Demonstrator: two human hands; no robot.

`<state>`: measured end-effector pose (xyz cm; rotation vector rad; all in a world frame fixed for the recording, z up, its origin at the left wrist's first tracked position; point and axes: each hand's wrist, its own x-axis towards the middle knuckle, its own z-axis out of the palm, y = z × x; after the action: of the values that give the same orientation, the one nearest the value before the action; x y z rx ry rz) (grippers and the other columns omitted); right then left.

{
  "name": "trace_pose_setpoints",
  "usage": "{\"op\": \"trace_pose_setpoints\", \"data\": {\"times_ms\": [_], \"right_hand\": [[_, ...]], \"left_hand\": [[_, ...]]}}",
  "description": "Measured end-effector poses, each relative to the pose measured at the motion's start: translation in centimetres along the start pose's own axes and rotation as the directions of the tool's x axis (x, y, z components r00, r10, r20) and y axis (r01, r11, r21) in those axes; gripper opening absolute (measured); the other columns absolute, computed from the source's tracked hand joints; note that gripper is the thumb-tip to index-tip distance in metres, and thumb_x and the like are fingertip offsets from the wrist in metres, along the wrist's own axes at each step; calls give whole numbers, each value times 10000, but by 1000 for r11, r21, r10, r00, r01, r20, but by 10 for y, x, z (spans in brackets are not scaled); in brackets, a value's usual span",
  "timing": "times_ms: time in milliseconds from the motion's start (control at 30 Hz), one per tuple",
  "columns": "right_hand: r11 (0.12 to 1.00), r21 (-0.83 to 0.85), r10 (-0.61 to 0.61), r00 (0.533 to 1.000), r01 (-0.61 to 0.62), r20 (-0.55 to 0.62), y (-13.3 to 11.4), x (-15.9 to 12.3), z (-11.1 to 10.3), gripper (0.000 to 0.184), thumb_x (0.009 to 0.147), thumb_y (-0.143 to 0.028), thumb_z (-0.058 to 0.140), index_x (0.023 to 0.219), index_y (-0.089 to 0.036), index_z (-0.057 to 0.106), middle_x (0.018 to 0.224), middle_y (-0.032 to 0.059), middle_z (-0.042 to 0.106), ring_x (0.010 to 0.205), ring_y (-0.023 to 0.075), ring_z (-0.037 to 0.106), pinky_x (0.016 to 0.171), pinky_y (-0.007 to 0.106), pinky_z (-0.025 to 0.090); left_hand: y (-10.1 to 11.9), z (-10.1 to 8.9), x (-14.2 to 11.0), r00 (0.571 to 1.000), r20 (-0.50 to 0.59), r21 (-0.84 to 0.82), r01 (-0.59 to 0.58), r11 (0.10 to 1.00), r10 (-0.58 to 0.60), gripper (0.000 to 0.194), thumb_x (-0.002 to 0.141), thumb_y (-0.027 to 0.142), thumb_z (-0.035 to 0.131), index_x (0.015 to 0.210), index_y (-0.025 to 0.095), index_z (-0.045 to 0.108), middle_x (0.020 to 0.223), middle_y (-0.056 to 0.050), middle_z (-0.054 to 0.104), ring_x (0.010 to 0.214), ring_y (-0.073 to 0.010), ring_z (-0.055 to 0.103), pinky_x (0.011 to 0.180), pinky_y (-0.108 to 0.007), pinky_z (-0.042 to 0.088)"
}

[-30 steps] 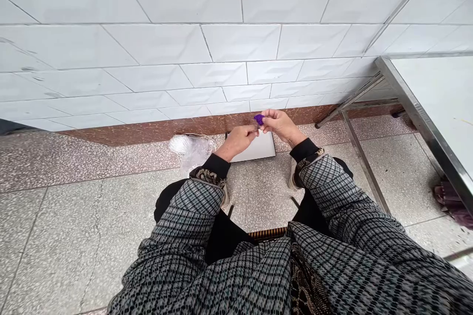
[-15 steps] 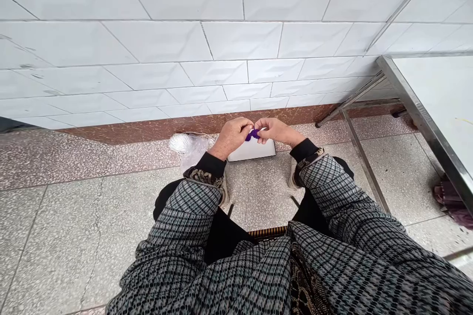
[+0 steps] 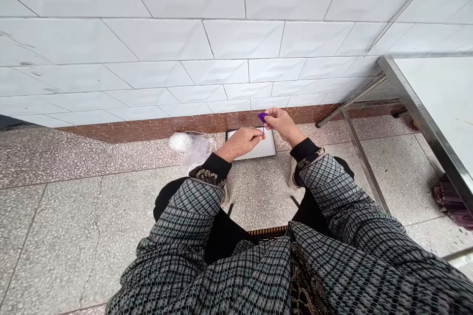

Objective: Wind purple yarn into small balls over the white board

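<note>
Right fingers point(image 3: 272, 120) pinch a purple bundle point(image 3: 262, 116), left fingers point(image 3: 255, 134) its strand point(image 3: 263, 129).

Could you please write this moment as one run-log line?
right hand: pinching small purple yarn piece | left hand: pinching thin purple strand below it | floor: white rectangular dark-edged panel, white stringy bundle

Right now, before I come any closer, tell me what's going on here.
The person's right hand pinches a small purple piece, apparently soft yarn or fabric. The left hand, a little lower, holds a purple strand hanging from it. Beneath the hands, a flat white panel with a dark edge lies on the floor; a bundle of white yarn in clear plastic sits to its left.
</note>
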<state>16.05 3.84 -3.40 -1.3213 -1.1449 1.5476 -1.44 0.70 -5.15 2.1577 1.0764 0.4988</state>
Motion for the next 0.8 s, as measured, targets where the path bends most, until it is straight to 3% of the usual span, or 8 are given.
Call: {"op": "trace_pose_setpoints", "data": {"times_ms": [133, 233, 433, 500, 567, 667, 800], "right_hand": [[951, -309, -18, 999, 8, -30, 6, 2, -2, 198, 805, -20, 639, 774, -187, 538, 545, -76, 572, 474, 79, 537, 493, 192, 428], [925, -379, -3, 998, 25, 57, 10, 2, -2, 233, 748, 46, 641, 754, -177, 571, 585, -70, 575, 492, 72, 522, 491, 192, 414], [989, -140, 92, 933, -45, 348, 1, -8, -2, 179, 744, 12, 666, 781, -160, 636, 706, -34, 636, 563, 66, 549, 555, 191, 475], [997, -5, 77, 914, -81, 398, -4, -12, -3, 153, 758, -39, 699, 822, -163, 634, 721, -32, 645, 578, 66, 558, 592, 198, 501], [986, 137, 35, 927, -93, 375, -8, -12, -5, 162, 774, -92, 722, 867, -170, 615, 725, -34, 647, 604, 73, 581, 640, 212, 529], [965, 259, -22, 977, -35, 214, -7, -7, -7, 199, 784, -126, 733, 894, -179, 575, 733, -43, 641, 632, 76, 603, 682, 222, 541], [997, 60, -44, 999, 42, 28, 2, 3, -6, 177, 792, -95, 687, 825, -183, 537, 661, -63, 598, 561, 71, 544, 608, 210, 480]], "left_hand": [[0, -5, -3, 995, -87, 53, -48, 997, 53, 235, 950, 214, 502, 921, 174, 732, 919, -72, 741, 855, -201, 676, 809, -308, 507], [0, -11, -5, 978, -200, 84, -39, 996, 55, 260, 965, 256, 486, 943, 175, 732, 915, -81, 726, 874, -211, 668, 819, -317, 507], [-6, -17, -5, 932, -353, 48, 102, 994, -79, 229, 929, 226, 494, 889, 181, 715, 933, -77, 745, 884, -213, 659, 849, -320, 502], [-8, -16, -3, 929, -337, 4, 164, 986, -154, 213, 916, 222, 510, 884, 177, 716, 923, -68, 755, 865, -210, 659, 826, -315, 498], [-7, -13, -2, 947, -258, -38, 187, 982, -190, 215, 917, 220, 511, 891, 167, 718, 900, -59, 754, 827, -201, 655, 791, -306, 492], [-2, -7, -2, 987, -112, -67, 109, 992, -116, 225, 932, 219, 508, 900, 162, 723, 861, -42, 739, 784, -178, 646, 780, -289, 488], [5, -4, -3, 998, -26, -40, -51, 998, 50, 217, 929, 214, 522, 879, 176, 730, 836, -39, 717, 793, -171, 644, 801, -285, 488]]}}
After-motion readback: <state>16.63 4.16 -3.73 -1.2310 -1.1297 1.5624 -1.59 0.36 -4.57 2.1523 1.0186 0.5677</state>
